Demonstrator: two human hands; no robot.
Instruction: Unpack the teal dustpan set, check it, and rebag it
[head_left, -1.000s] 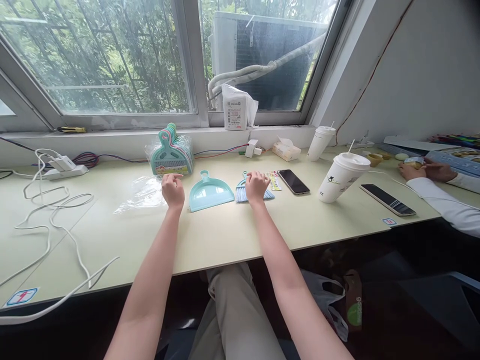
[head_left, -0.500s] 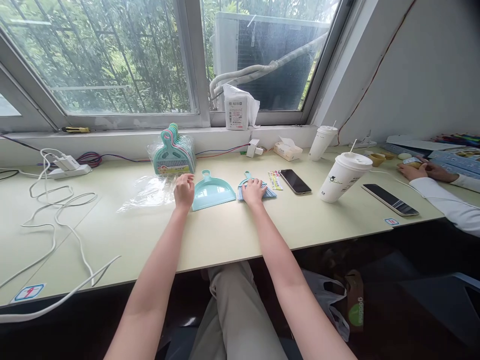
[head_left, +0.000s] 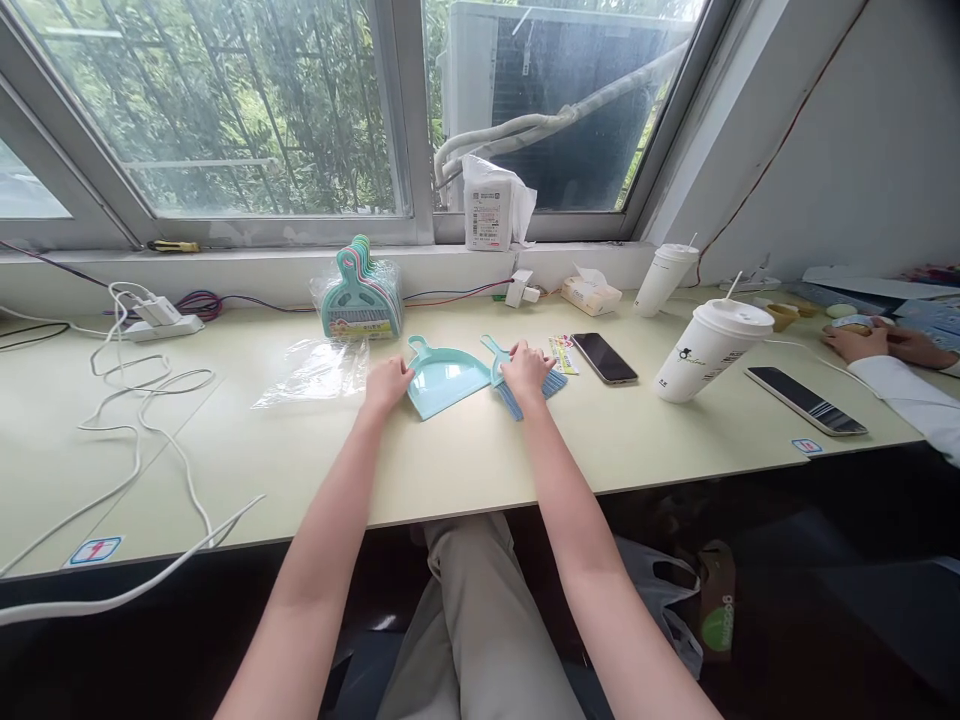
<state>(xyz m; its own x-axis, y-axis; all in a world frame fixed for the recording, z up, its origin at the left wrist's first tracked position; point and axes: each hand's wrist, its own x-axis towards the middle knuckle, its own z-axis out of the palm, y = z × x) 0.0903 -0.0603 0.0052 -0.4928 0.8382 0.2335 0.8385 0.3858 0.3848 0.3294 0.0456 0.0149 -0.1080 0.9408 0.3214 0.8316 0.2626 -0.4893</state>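
Left hand (head_left: 386,383) half curled, fingertips against the left rim of a light blue dustpan (head_left: 448,375); whether it pinches the rim or only touches it cannot be told. Right hand (head_left: 527,368) closed down over a small brush (head_left: 511,402), fingers folded across its back, blue bristles showing below the palm and the handle poking out toward the dustpan. Dustpan and brush lie flat, touching or nearly so, mid-table toward the far edge, each with a hand of its own, probably because the two make a pair. Just left of the left hand lies an empty clear wrapper (head_left: 315,368); behind it, at the far edge, a wrapped stack of dustpan sets (head_left: 361,300) stands upright, likely the stock from which this pair came. Right of the brush: a small printed card (head_left: 562,354), then a dark phone (head_left: 604,357), then a lidded paper cup (head_left: 711,350) with a straw. Toward the table (head_left: 465,460) right end, a co-worker's hands (head_left: 855,342) are busy on small items. White cables (head_left: 142,400) trail over the left end.
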